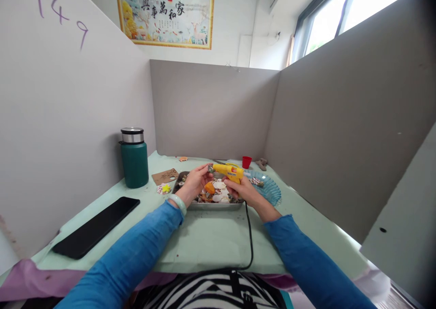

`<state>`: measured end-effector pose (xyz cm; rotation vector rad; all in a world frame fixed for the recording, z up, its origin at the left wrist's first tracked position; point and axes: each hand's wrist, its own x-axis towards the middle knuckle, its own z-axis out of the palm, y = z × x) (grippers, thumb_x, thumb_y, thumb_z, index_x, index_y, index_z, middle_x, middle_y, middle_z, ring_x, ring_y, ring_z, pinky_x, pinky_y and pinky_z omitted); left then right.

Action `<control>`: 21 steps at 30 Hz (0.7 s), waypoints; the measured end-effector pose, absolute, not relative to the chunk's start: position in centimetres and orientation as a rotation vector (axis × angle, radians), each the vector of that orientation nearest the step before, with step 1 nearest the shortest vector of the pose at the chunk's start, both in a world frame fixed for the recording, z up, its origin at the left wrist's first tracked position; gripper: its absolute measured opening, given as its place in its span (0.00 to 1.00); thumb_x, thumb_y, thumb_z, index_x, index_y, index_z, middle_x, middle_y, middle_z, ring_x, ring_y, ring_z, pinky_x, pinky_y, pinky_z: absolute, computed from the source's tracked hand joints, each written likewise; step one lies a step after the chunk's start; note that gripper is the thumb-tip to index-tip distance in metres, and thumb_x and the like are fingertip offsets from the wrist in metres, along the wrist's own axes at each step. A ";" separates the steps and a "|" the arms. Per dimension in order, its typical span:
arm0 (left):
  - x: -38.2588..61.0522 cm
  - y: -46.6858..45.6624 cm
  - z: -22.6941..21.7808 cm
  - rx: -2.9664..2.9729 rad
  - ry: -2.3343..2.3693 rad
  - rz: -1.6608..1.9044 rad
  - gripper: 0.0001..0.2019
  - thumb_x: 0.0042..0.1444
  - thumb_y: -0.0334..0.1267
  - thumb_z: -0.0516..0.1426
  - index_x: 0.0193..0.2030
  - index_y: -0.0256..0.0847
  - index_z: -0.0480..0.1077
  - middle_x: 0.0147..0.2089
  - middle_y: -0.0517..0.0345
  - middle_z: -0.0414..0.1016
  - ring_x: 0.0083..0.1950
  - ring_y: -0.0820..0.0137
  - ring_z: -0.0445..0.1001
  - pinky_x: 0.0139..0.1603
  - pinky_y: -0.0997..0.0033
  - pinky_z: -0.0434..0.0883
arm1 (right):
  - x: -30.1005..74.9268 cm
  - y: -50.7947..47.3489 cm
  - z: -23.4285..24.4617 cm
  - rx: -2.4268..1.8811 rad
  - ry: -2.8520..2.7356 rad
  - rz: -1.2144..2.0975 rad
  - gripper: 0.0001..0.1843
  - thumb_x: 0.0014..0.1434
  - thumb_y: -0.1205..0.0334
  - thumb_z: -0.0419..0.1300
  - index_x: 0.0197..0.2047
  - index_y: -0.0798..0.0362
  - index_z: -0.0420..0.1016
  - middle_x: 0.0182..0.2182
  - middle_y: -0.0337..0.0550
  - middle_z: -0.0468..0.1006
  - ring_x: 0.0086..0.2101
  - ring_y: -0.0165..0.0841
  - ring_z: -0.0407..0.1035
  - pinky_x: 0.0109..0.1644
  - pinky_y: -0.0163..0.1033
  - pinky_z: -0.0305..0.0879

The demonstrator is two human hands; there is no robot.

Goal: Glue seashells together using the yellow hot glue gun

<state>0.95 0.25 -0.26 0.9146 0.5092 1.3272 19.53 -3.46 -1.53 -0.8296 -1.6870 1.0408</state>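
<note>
Glue gun (227,169) is above the tray (218,206), lying nearly level, with its nozzle turned toward the left hand (196,181). The right hand (241,192) is closed around the handle, so it grasps the gun firmly, as far as one can see. Whether a finger presses the trigger, I cannot tell. The fingers of the left hand are pinched on a small piece (210,169), greyish, just beside the nozzle; what it is exactly is too small to tell.

In my judgement, the main danger is a burn: if the gun is hot and the left hand slips or turns, its fingertips could touch the nozzle or fresh glue. If the trigger is pressed too hard, glue could drip onto the shells (217,199) in the tray below and stick them together. A loose pinch could also let the piece fall among them, where it would be difficult to find.

The cord (251,238) goes down from the gun across the table (207,236) to the front edge, near the lap. Should the body move back and catch it, the gun could be pulled and the nozzle would jump aside.
</note>
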 end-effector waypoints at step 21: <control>0.8 0.3 -0.2 0.850 0.456 1.284 0.10 0.57 0.26 0.57 0.45 0.32 0.75 0.28 0.56 0.74 0.25 0.78 0.71 0.31 0.77 0.73 | 19.4 -3.5 -1.4 -0.814 -1.709 1.005 0.18 0.55 0.47 0.61 0.38 0.54 0.70 0.16 0.30 0.64 0.15 0.22 0.53 0.18 0.31 0.49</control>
